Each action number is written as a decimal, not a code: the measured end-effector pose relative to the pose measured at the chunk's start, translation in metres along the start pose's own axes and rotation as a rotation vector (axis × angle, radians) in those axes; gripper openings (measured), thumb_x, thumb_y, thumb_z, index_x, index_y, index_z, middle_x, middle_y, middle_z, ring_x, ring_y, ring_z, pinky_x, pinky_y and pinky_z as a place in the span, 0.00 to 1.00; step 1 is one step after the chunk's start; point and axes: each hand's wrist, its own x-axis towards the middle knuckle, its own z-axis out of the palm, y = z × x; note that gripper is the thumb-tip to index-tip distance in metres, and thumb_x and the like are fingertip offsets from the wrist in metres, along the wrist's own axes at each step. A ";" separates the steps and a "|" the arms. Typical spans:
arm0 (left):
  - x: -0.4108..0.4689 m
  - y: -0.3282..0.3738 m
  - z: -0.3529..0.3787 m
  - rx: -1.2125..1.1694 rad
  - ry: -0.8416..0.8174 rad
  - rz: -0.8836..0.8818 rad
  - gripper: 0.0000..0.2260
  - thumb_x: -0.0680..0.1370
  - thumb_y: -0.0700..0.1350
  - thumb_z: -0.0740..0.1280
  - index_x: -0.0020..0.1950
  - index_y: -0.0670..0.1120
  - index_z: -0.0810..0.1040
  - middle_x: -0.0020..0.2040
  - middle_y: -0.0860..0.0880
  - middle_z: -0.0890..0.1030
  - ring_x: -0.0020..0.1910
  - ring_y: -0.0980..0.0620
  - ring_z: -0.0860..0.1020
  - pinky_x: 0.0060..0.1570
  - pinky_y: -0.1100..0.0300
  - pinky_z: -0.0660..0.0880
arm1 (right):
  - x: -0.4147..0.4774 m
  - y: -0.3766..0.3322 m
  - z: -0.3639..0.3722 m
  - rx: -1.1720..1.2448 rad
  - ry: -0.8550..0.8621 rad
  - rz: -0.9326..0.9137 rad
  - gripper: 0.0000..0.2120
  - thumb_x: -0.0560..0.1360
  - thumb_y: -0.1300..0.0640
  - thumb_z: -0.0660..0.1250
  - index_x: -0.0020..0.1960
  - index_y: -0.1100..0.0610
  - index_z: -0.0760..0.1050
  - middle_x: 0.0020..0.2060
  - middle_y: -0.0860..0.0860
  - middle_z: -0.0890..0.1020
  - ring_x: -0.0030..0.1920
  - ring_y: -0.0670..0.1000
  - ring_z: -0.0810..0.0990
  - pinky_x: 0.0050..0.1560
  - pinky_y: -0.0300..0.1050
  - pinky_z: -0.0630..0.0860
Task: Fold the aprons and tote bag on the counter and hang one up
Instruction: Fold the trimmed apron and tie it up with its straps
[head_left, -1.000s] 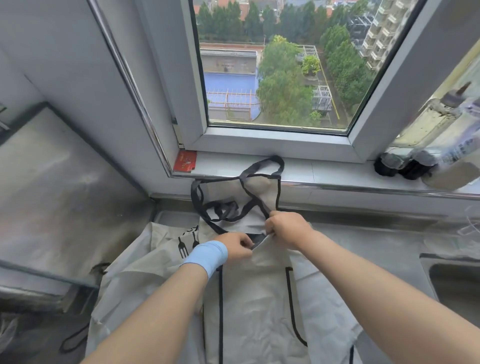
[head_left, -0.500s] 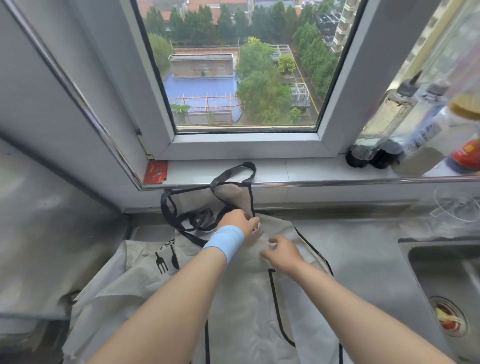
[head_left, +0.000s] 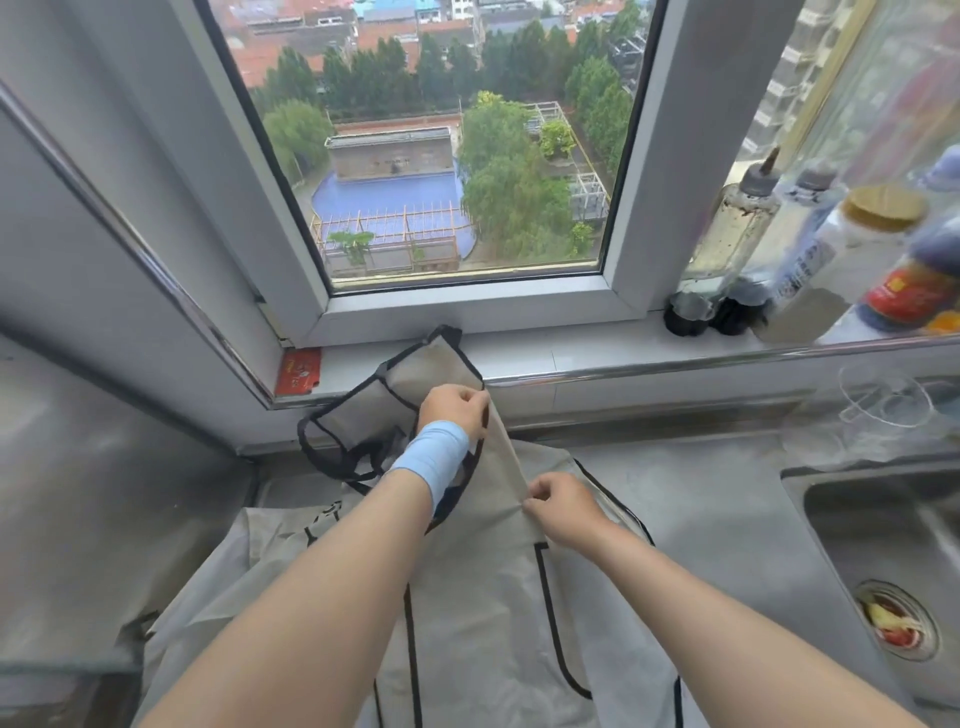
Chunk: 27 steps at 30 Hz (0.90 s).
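Pale grey fabric apron with black trim (head_left: 483, 613) lies spread over the stainless steel counter (head_left: 717, 499) below the window, its lower part running out of view at the bottom edge. Left hand (head_left: 454, 408), a light blue band (head_left: 431, 457) on the wrist, is closed around a fold of the apron's upper edge and holds it lifted off the counter, near the sill. Right hand (head_left: 563, 512) pinches the same fold lower down, fingers curled tight, cloth stretched taut between the two hands. Behind the left hand, a beige tote bag with black handles (head_left: 374, 410) leans against the white windowsill (head_left: 571, 351). Red card (head_left: 297, 370) on sill, left. Cluster of bottles (head_left: 810, 249) on sill, right. Steel sink (head_left: 883, 561) at far right.
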 end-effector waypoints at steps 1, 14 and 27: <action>-0.001 0.001 -0.001 -0.058 -0.015 -0.012 0.09 0.77 0.45 0.64 0.43 0.44 0.82 0.37 0.49 0.83 0.37 0.50 0.85 0.40 0.62 0.78 | 0.002 -0.003 0.000 -0.018 0.010 0.004 0.06 0.72 0.55 0.67 0.42 0.57 0.80 0.39 0.49 0.84 0.44 0.51 0.82 0.48 0.46 0.78; -0.113 -0.135 0.017 0.665 -0.304 0.220 0.15 0.78 0.46 0.63 0.64 0.54 0.75 0.65 0.51 0.73 0.65 0.49 0.72 0.64 0.54 0.70 | -0.059 0.031 0.045 -0.895 -0.173 -0.569 0.24 0.75 0.50 0.60 0.70 0.52 0.66 0.67 0.56 0.68 0.66 0.61 0.69 0.58 0.54 0.68; -0.269 -0.194 0.038 0.656 -0.128 0.225 0.09 0.78 0.47 0.62 0.57 0.53 0.76 0.57 0.51 0.73 0.59 0.50 0.74 0.53 0.57 0.72 | -0.164 0.098 0.058 -0.918 -0.112 -1.003 0.17 0.61 0.58 0.74 0.49 0.50 0.77 0.46 0.51 0.77 0.42 0.53 0.79 0.37 0.44 0.74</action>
